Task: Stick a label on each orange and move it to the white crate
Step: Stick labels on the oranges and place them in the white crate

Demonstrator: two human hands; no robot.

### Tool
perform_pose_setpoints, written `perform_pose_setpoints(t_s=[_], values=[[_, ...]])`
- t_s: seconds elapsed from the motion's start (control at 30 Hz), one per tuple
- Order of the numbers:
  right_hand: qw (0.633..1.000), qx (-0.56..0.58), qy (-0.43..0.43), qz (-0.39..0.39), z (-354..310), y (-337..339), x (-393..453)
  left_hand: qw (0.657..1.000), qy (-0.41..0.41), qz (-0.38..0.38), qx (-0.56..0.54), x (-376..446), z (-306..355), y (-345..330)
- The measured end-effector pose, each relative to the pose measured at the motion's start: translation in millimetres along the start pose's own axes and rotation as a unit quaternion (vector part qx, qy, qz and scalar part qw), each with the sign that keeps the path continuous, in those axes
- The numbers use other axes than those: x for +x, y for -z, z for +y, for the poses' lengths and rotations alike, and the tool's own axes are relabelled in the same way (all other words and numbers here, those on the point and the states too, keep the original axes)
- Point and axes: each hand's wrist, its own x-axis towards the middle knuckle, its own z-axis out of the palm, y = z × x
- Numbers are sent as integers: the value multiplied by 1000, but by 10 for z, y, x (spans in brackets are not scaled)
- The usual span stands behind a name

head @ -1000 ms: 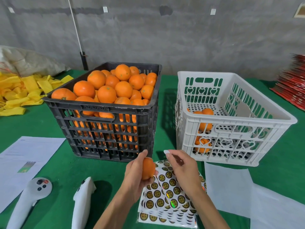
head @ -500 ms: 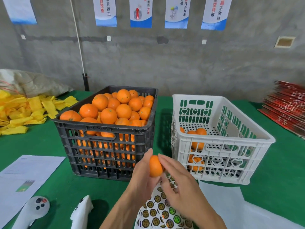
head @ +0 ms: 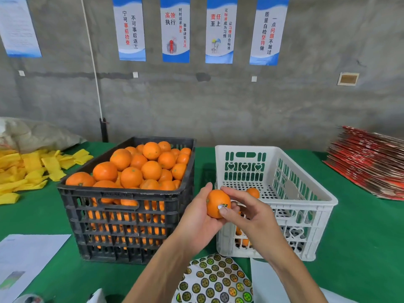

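Note:
My left hand (head: pixel 197 217) grips an orange (head: pixel 215 202) in front of the two crates. My right hand (head: pixel 249 212) touches the orange's right side, its thumb pressing a small round label (head: pixel 223 206) onto the peel. The black crate (head: pixel 131 217) on the left is heaped with oranges (head: pixel 140 169). The white crate (head: pixel 290 206) on the right holds a few oranges (head: pixel 253 192) at its bottom. A sheet of round labels (head: pixel 215 281) lies on the green table below my hands.
Yellow foam nets (head: pixel 28 171) lie in a pile at the left. Red flat cartons (head: pixel 371 162) are stacked at the right. A printed paper (head: pixel 26 256) lies at the front left, white sheets (head: pixel 262 285) at the front right. A grey wall with posters stands behind.
Both hands have risen with the orange from above the label sheet to crate height. My right hand has brought a label onto the orange. The camera has tilted up.

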Motion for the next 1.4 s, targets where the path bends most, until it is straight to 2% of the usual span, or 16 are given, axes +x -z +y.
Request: perform_pose_setpoints(t_s=[0.17, 0.3, 0.4, 0.57, 0.73, 0.97, 1.1, 1.23, 1.37, 1.4], values=[[998, 59, 1, 10, -25, 91, 18, 999, -18, -38, 18, -35, -33, -42], [994, 73, 19, 81, -40, 72, 18, 999, -23, -8, 28, -12, -51, -14], [979, -113, 83, 149, -34, 40, 28, 998, -10, 15, 52, -27, -74, 19], [903, -350, 197, 151, 9, -33, -25, 995, -17, 4, 97, -61, -114, 65], [815, -497, 280, 101, -79, -6, -26, 989, -24, 15, 142, -44, -119, 143], [747, -583, 318, -8, -272, 33, 63, 985, -21, -19, 170, -45, -91, 247], [736, -593, 322, -48, -322, 50, 70, 981, -34, -12, 190, -27, -134, 271], [743, -591, 303, -79, -373, 46, 64, 980, -42, -14, 196, 15, -184, 306], [715, -629, 274, -135, -414, 59, 129, 978, -56, -16, 201, 51, -210, 300], [720, -628, 253, -153, -387, 82, 147, 981, -60, -22, 182, 64, -195, 300]])
